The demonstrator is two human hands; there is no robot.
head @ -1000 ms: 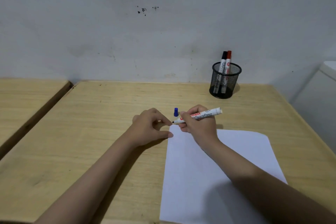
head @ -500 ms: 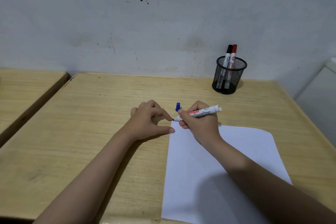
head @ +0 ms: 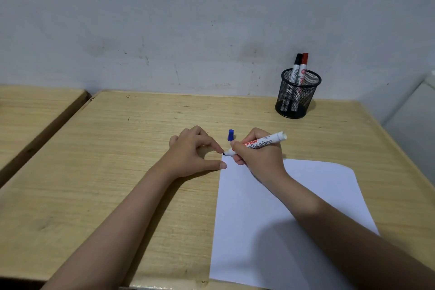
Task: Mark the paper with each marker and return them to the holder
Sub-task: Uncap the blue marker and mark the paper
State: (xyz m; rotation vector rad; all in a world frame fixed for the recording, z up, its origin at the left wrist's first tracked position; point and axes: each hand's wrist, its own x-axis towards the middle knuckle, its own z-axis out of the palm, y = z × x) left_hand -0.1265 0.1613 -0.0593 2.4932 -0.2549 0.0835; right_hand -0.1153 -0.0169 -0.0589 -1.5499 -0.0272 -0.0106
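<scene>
White paper [head: 277, 207] lies on the wooden desk [head: 131, 153], and over the last second almost nothing on it has shifted: only the head camera has tilted slightly, so the scene sits a little differently in view. The right hand [head: 259, 155] still wraps thumb and fingers around the uncapped marker [head: 256, 145], tip held at the paper's far left corner, just where it was a second ago. The left hand [head: 195, 150] keeps its index finger and thumb spread and pressed down at that same corner, index tip just beside the marker tip, other fingers curled; it holds nothing. No ink shows on the sheet yet. The blue cap [head: 231, 135] stands on the desk just behind the two hands. The black marker [head: 296, 67] and red marker [head: 303, 67] stand capped in the mesh holder [head: 297, 96], well apart at the wall. The stillness suggests the first stroke is about to begin, so the task is at an early stage: this marker has yet to mark, be capped and go back.
</scene>
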